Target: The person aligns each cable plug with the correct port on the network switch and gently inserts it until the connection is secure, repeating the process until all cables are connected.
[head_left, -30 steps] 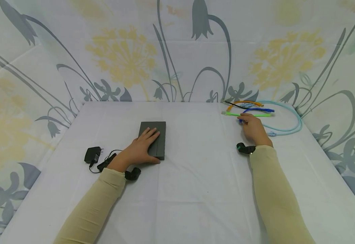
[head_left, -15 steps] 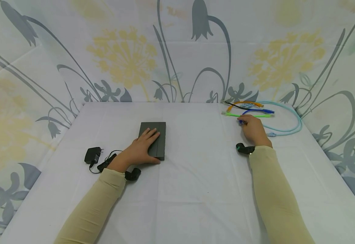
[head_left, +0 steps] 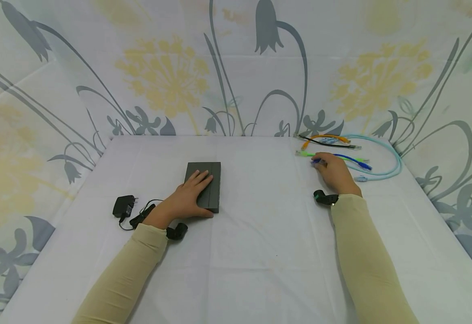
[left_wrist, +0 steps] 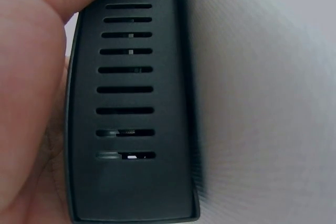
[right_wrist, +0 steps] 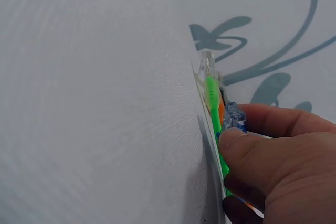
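Observation:
My left hand (head_left: 185, 202) lies with straight, spread fingers on a dark grey box (head_left: 213, 191), like a network switch or router. In the left wrist view a side of the box (left_wrist: 126, 182) shows a row of slots, with the thumb along it. At the right, my right hand (head_left: 335, 173) pinches one end of a short blue network cable (head_left: 359, 163). Its clear plug (right_wrist: 234, 115) sticks out past the thumb and finger in the right wrist view. The blue cable's other end overlaps a bright green network cable (head_left: 304, 154), just behind the hand.
Orange (head_left: 331, 136) and black (head_left: 329, 144) cables lie behind the green one. A light blue cable (head_left: 396, 166) loops round at the far right. A black power adapter (head_left: 123, 206) with its cord sits left of the box. Patterned cloth (head_left: 244, 67) stands behind the white table.
The blue cable has come a little left and toward me in the right hand, and its far end has swung nearer, uncovering the black cable's plug. The left hand and box have not moved.

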Action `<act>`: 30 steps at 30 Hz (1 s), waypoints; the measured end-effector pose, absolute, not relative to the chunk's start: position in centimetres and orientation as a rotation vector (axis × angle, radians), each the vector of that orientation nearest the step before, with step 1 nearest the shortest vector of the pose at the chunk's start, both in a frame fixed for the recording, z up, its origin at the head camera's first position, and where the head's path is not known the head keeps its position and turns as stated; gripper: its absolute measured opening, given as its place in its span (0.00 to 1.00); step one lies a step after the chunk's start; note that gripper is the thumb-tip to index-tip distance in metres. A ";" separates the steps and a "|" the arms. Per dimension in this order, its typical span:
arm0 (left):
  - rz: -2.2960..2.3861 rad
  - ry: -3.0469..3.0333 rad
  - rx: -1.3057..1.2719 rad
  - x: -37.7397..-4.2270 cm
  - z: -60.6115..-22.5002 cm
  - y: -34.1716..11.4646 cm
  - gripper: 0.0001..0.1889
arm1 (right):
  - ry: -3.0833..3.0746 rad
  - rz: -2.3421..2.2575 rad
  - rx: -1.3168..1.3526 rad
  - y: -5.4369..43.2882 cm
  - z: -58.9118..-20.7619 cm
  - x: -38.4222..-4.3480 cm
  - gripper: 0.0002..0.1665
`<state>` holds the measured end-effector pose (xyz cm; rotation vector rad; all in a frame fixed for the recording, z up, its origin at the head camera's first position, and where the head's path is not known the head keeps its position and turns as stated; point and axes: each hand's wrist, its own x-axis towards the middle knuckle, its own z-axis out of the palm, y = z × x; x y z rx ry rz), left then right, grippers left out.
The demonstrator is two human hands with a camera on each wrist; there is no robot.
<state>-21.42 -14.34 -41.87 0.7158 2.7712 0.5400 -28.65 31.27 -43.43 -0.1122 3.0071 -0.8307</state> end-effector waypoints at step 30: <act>0.535 2.780 0.724 -21.4 -41.9 -14.3 0.58 | 3.329 -0.769 -0.422 30.1 -42.9 -28.8 0.12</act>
